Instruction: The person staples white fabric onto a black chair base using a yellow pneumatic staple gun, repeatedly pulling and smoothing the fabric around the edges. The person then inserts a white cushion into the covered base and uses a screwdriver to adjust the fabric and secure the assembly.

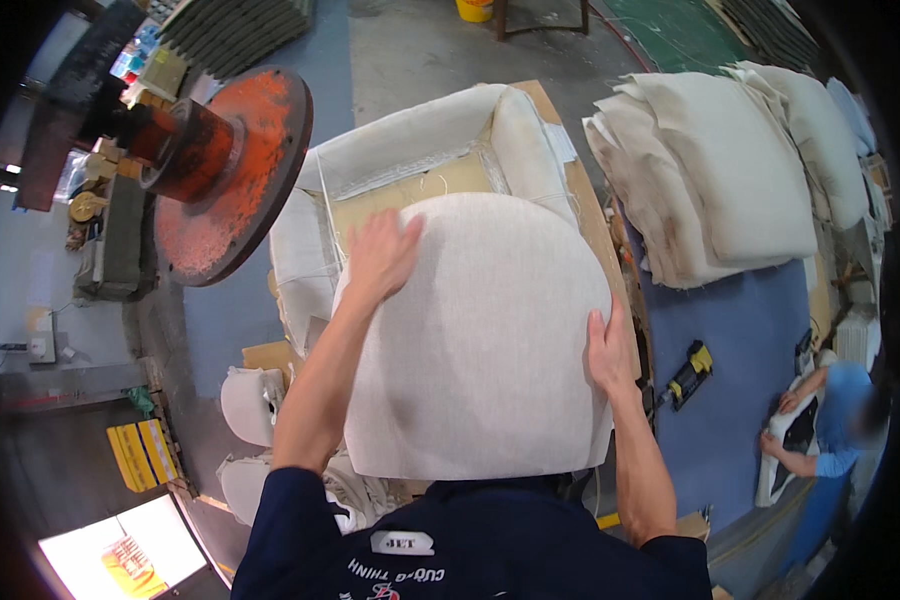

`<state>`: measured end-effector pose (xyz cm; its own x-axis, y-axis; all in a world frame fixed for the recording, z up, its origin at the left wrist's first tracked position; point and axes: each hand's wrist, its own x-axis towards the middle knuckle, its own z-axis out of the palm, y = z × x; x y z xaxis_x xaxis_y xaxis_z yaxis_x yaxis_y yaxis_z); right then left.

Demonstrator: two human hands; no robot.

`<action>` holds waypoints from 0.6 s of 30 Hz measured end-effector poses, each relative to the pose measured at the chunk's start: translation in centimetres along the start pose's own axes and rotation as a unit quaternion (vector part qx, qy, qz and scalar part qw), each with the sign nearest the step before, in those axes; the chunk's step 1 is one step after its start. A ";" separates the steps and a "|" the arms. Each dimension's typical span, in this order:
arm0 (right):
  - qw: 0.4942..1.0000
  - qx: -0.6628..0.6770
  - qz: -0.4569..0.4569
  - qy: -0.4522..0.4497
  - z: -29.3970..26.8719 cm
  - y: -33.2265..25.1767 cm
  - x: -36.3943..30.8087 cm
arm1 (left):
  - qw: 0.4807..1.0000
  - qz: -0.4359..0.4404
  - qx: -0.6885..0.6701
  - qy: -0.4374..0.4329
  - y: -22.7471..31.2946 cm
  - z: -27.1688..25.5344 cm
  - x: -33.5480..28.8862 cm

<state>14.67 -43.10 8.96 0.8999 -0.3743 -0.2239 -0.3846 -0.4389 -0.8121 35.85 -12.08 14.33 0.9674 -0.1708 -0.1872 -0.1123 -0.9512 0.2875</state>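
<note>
A cream fabric-covered seat cushion (485, 345), rounded at its far edge and straight at its near one, is held up in front of my chest. My right hand (613, 345) grips its right edge, thumb on the near face and the other fingers partly hidden behind. At the cushion's upper left edge is my left hand (385, 255), slightly blurred, its fingers stretched out over the fabric rim. Beyond the cushion lies a larger cream upholstered frame (420, 145) with raised sides, partly covered by the cushion.
An orange round metal plate (235, 175) on a machine arm overhangs at left. A stack of cream padded panels (710, 170) lies on the blue surface (730, 420) at right, near a yellow-black power tool (692, 375). A co-worker (845, 415) handles a piece at far right.
</note>
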 end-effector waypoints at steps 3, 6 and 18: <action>0.999 -0.036 0.027 -0.013 -0.7 -3.5 -0.3 | 0.991 0.103 0.077 -0.049 6.2 1.8 3.7; 1.000 -0.014 0.002 -0.016 0.1 -1.9 0.2 | 0.969 0.243 0.054 0.001 11.7 4.4 3.3; 0.998 -0.014 0.053 -0.016 0.8 -2.3 0.3 | 0.987 0.027 -0.149 -0.057 -9.2 -2.6 -1.9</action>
<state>15.98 -41.58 10.30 0.8601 -0.3932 -0.3249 -0.4826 -0.4215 -0.7677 35.63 -2.29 14.49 0.9280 -0.2625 -0.2644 -0.0742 -0.8255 0.5595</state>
